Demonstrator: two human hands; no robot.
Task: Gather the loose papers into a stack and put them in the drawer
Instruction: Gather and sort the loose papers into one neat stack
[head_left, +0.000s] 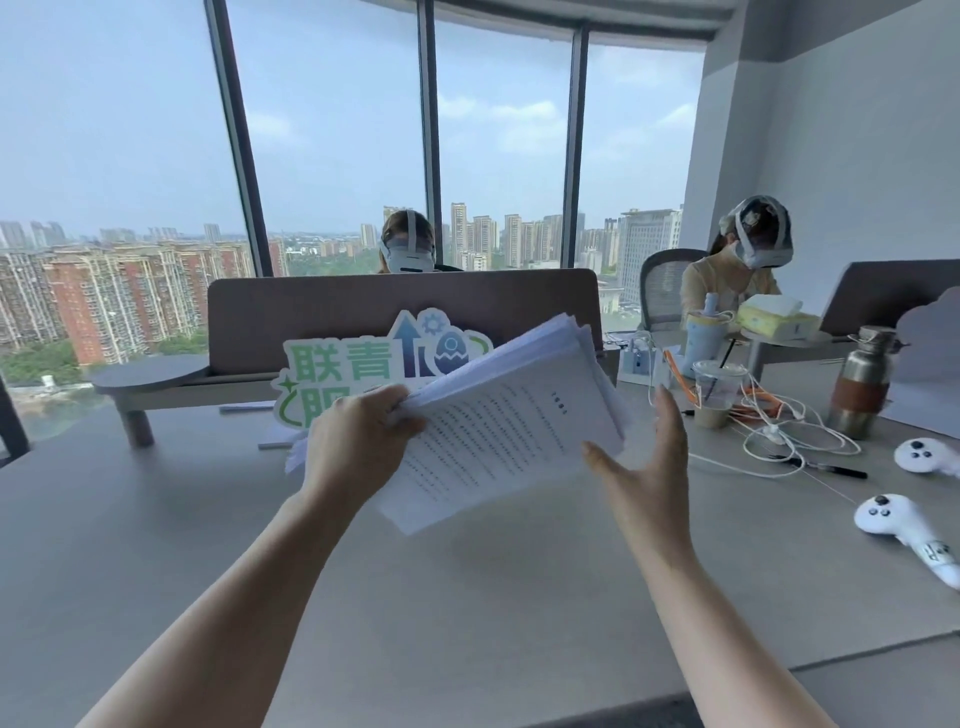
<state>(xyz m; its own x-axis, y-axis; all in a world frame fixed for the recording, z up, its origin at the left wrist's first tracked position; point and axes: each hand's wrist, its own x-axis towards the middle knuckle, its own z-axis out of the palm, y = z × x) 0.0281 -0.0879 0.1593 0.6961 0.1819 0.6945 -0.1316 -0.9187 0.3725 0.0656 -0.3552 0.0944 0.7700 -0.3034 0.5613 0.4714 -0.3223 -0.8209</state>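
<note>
left hand (358, 441) grips the left edge of the paper stack (498, 421), fingers curled round it. right hand (649, 467) is spread with straight fingers just beside the stack's right edge; contact cannot be told. the stack is held above the desk (467, 597), tilted, its far edge raised. sheets are white, unevenly fanned, the top page printed with lines of small text. count: one stack, two white controllers (893, 519) at right, one metal bottle (862, 384), one plastic cup (717, 389), one green-lettered sign (337, 369) behind the stack.
</note>
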